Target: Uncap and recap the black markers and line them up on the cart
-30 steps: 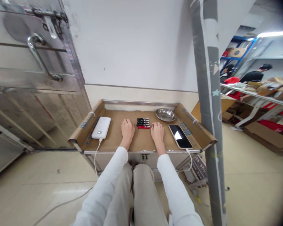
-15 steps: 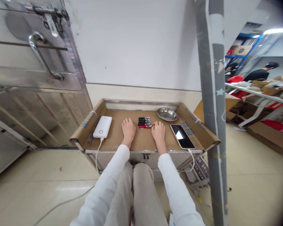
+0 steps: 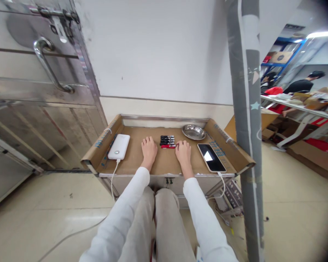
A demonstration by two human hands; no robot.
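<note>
My left hand [image 3: 149,150] rests palm down on the cardboard-covered tabletop [image 3: 164,165], fingers a little apart, with nothing in it. On the other side of the pens, my right hand [image 3: 183,153] also lies on the cardboard, fingers loosely spread and holding nothing. Between the two hands several black marker pens [image 3: 167,140] lie sideways in a stack of rows. A red marker pen [image 3: 168,146] lies along their near side, its right end close to my right thumb. Whether the thumb touches it I cannot tell.
A white power bank [image 3: 119,146] with a cable lies at the left. At the right are a plugged-in phone [image 3: 211,158] and, behind it, a round metal dish [image 3: 194,132]. A wrapped pillar [image 3: 251,109] stands right of the table; a person [image 3: 300,86] is beyond.
</note>
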